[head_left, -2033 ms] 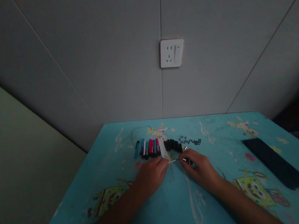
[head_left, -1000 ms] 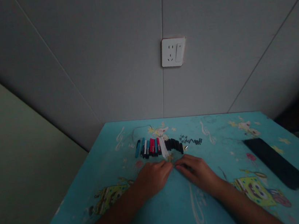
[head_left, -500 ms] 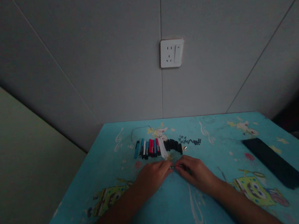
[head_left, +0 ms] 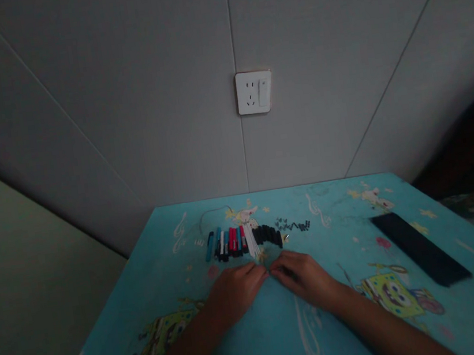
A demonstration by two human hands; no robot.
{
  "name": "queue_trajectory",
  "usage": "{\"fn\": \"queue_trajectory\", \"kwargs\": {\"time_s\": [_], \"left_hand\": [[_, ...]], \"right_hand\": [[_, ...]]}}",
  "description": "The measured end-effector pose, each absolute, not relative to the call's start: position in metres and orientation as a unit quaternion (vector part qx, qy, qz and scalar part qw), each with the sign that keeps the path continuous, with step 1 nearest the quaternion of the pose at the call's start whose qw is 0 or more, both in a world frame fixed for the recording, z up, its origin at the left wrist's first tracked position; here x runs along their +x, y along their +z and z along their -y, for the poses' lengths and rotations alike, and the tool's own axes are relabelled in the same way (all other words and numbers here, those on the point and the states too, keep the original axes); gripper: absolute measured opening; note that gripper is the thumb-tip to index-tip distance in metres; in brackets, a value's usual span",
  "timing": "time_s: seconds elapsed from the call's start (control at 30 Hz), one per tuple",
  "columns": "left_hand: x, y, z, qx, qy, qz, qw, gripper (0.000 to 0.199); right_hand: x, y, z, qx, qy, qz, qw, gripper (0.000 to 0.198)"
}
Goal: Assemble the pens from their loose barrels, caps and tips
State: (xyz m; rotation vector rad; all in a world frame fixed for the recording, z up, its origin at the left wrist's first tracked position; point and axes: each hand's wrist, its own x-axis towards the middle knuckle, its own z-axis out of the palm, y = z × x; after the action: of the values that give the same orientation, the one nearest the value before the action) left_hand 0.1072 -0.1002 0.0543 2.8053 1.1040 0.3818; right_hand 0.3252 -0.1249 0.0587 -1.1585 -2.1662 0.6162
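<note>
Grey panelled wall [head_left: 122,99] across the upper frame, with a white socket plate [head_left: 254,92] just above centre. Turquoise cartoon-printed surface [head_left: 258,337] across the lower frame; flat black slab [head_left: 420,248] lying at lower right. Just below centre, a tidy row of coloured pen barrels [head_left: 226,243], then white refills [head_left: 250,240], black caps [head_left: 267,235] and small dark springs [head_left: 293,226] lined up beside them, apparently sorted and untouched. Left hand [head_left: 234,289] and right hand [head_left: 305,276] resting low, fingertips meeting just in front of the row, pinched narrowly on something too small and dim to make out; by the look of it, one piece in hand and most parts still waiting
</note>
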Motion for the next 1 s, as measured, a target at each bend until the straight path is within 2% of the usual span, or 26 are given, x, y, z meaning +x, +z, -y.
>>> {"fn": "queue_trajectory", "kwargs": {"time_s": [0.33, 0.47, 0.63, 1.0], "left_hand": [[0.103, 0.057, 0.101, 0.920, 0.152, -0.357, 0.049, 0.024], [0.104, 0.060, 0.100, 0.916, 0.150, -0.367, 0.056, 0.024], [0.105, 0.059, 0.102, 0.918, 0.142, -0.367, 0.049, 0.025], [0.106, 0.053, 0.102, 0.922, 0.145, -0.350, 0.074, 0.025]], "right_hand": [[0.335, 0.067, 0.121, -0.445, 0.227, 0.810, 0.308, 0.019], [0.357, 0.063, 0.105, -0.519, 0.163, 0.773, 0.326, 0.022], [0.382, 0.050, 0.090, -0.606, 0.067, 0.745, 0.271, 0.029], [0.383, 0.041, 0.080, -0.654, 0.031, 0.726, 0.209, 0.024]]}}
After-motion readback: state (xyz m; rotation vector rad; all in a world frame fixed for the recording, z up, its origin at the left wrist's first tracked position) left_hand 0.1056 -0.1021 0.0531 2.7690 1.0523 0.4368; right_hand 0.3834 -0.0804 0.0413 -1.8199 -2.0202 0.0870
